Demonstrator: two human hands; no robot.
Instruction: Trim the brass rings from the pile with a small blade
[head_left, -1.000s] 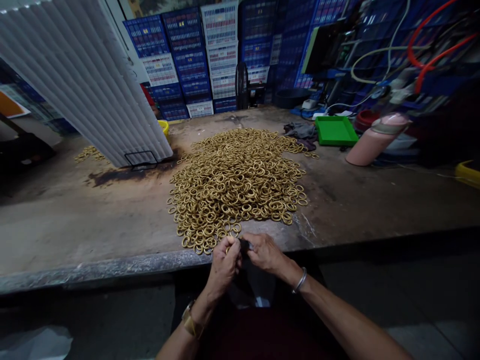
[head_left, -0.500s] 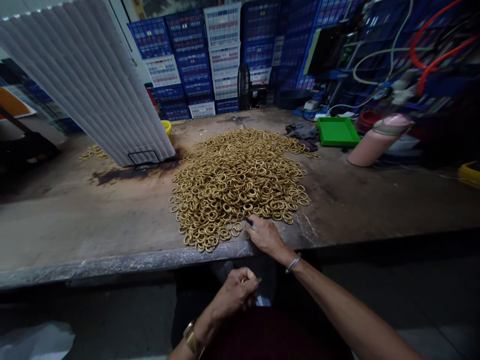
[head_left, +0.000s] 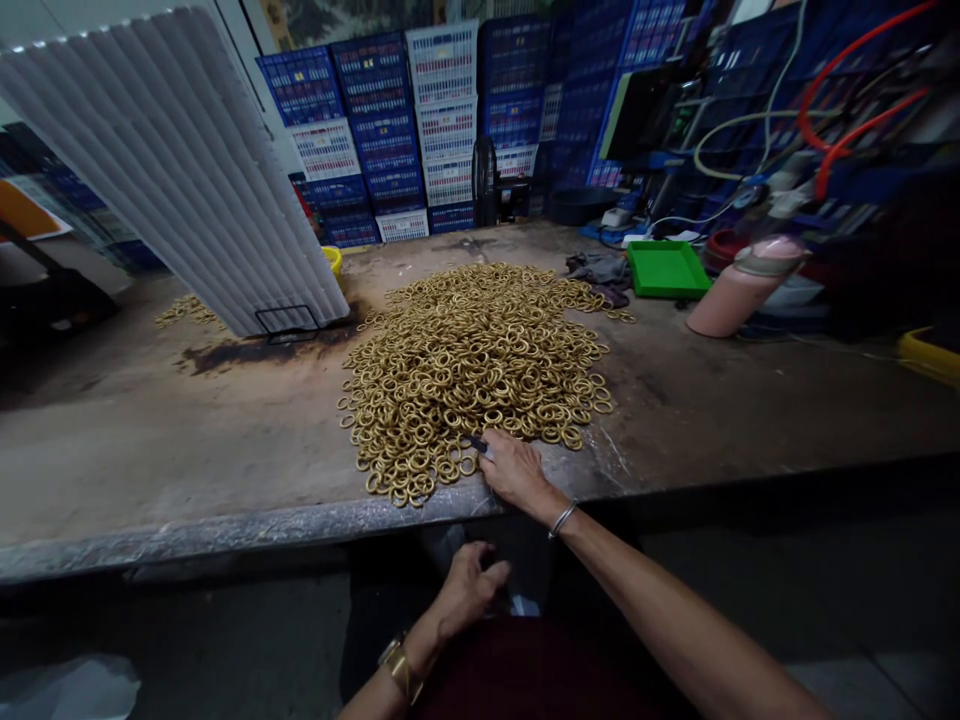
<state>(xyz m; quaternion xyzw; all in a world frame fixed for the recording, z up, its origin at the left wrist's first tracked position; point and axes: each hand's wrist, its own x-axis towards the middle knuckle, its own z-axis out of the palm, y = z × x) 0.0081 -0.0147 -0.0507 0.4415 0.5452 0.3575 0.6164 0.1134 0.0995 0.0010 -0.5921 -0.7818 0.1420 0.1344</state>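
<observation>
A big heap of brass-coloured metal rings (head_left: pixel 480 360) lies on the workbench (head_left: pixel 247 440). At the heap's near edge, my right hand (head_left: pixel 517 472) is closed around a small dark-tipped tool (head_left: pixel 481 447), whose exact kind I cannot make out. Its tip points left among the nearest rings. Below the bench edge, over my lap, my left hand (head_left: pixel 469 590) has its thumb and forefinger apart. No ring shows in it, though its lower fingers are partly hidden.
A tall ridged whitish panel (head_left: pixel 180 180) leans in a wire stand at the left. On the right are a green tray (head_left: pixel 667 270), a pink bottle (head_left: pixel 739 290) and grey cloth (head_left: pixel 600 268). Stacked blue and white crates (head_left: pixel 379 130) stand behind the bench.
My left hand has let go of the ring it held, and its fingers have parted. My right hand, with the tool, has shifted slightly left along the heap's edge.
</observation>
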